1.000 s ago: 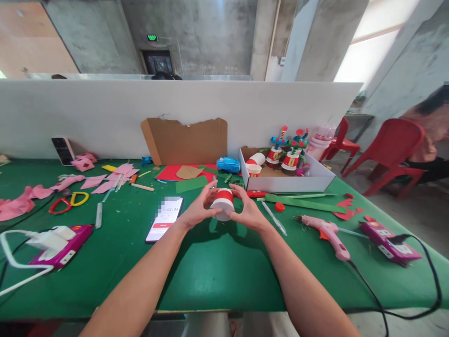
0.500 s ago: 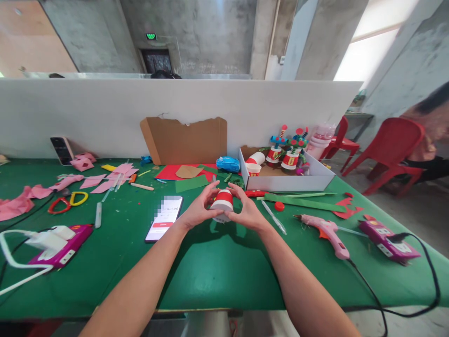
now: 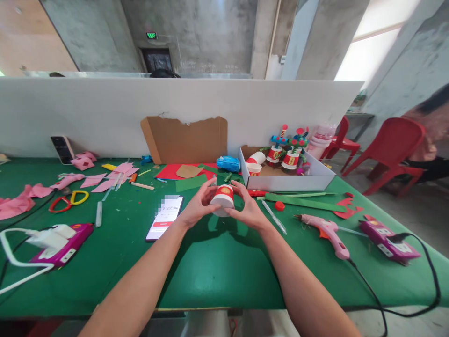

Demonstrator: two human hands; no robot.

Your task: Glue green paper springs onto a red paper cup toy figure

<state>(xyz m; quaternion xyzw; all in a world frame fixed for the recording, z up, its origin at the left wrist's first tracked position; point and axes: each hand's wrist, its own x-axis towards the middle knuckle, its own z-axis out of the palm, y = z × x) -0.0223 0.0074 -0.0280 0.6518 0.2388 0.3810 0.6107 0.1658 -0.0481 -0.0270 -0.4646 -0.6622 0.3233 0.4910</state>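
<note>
A red and white paper cup (image 3: 223,200) is held between my two hands above the green table, its white end tilted toward me and a gold mark showing on its red band. My left hand (image 3: 199,204) grips it from the left, thumb on the white end. From the other side my right hand (image 3: 247,206) holds it, its thumb near the lower right edge. The far fingertips are partly hidden behind the cup. A lit phone (image 3: 164,219) lies just left of my left hand, and a clear plastic tube (image 3: 274,217) lies right of my right hand.
A white box (image 3: 287,182) holds cups and decorated cup figures. To the right are a pink glue gun (image 3: 326,230) and a purple power strip (image 3: 388,241) with a black cable. Scissors (image 3: 60,205), pink paper scraps (image 3: 121,174) and another power strip (image 3: 79,243) lie left.
The cup has turned between my fingers, bringing the gold mark into view and tipping its white end more toward me. My arms have barely moved.
</note>
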